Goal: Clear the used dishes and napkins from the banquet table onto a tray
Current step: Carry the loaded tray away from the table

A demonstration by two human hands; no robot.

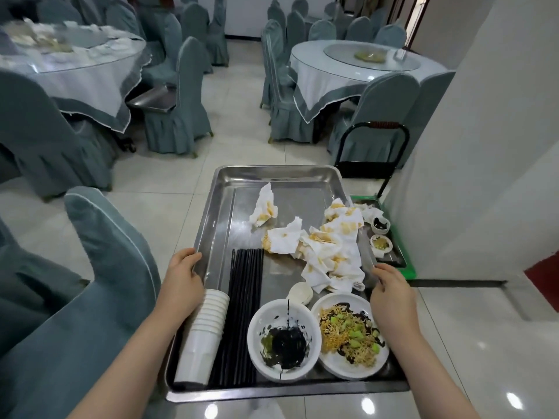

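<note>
Banquet-hall chairs behind, left hand [181, 275] and right hand [390, 287] grip opposite long rims of the loaded tray [272, 176], lengthwise ahead.

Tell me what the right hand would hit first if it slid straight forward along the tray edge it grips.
Most likely the pile of stained white paper napkins, which spills over the steel tray's right rim just ahead of the right hand; depth is hard to judge.

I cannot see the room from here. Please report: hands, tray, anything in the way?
Left hand and right hand each grip a side rim of the steel tray. Tray loaded: napkins, bowls, chopsticks, cups. Green cart just ahead right.
</note>
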